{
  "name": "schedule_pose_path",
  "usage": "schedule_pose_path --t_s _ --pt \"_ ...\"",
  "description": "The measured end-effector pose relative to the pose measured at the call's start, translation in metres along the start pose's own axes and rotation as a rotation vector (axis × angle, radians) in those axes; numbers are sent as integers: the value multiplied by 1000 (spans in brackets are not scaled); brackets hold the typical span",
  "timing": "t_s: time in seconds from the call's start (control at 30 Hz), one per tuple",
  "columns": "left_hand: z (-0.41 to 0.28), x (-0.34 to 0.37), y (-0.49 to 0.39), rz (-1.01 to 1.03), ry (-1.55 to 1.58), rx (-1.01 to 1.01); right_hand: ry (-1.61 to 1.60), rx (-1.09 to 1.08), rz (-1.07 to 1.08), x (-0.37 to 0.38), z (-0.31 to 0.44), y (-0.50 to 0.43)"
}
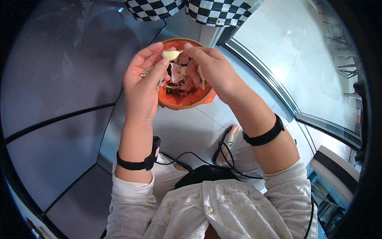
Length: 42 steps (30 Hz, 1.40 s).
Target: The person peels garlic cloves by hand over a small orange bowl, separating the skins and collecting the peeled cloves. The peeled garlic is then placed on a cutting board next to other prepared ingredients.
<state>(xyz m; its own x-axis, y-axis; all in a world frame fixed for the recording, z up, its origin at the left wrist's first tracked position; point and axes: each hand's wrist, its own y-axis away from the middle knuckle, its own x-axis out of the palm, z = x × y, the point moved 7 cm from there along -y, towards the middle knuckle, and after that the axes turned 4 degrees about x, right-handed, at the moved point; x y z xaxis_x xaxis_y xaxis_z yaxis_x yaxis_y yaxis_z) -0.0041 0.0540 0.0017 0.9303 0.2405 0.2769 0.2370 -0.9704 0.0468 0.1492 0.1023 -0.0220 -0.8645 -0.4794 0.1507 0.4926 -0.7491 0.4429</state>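
My left hand (146,74) pinches a pale peeled garlic clove (171,55) between thumb and fingers. Papery garlic skins or unpeeled cloves (146,72) are tucked in its palm, partly hidden. At the clove's thin greenish tip, the thumb and forefinger of my right hand (209,64) meet. A second pale clove-like piece (200,76) shows under the right hand's curled fingers. Both hands are above a round bin (188,106) with a tan rim and an orange-red plastic liner (170,100). Inside it lie pinkish peelings and scraps (177,73).
Dark grey panels (59,74) stand to the left. At right is a metal-framed glass door (262,71). Black-and-white checked cloth (219,12) hangs beyond the bin. A black cable (194,154) runs from my left wrist strap (134,162) across my lap.
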Motion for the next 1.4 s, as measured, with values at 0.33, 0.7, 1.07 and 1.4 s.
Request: schedule_pose_path --t_s 0.33,0.7,1.07,1.4 --pt "-8 29 10 165 -214 186 -520 118 134 18 -7 3" --pt "9 4 5 45 211 -80 -561 -48 73 -3 8 1" --pt "-7 19 3 169 93 101 -100 -247 -35 5 14 4" --pt "-2 17 2 245 -152 127 330 -583 -239 5 24 13"
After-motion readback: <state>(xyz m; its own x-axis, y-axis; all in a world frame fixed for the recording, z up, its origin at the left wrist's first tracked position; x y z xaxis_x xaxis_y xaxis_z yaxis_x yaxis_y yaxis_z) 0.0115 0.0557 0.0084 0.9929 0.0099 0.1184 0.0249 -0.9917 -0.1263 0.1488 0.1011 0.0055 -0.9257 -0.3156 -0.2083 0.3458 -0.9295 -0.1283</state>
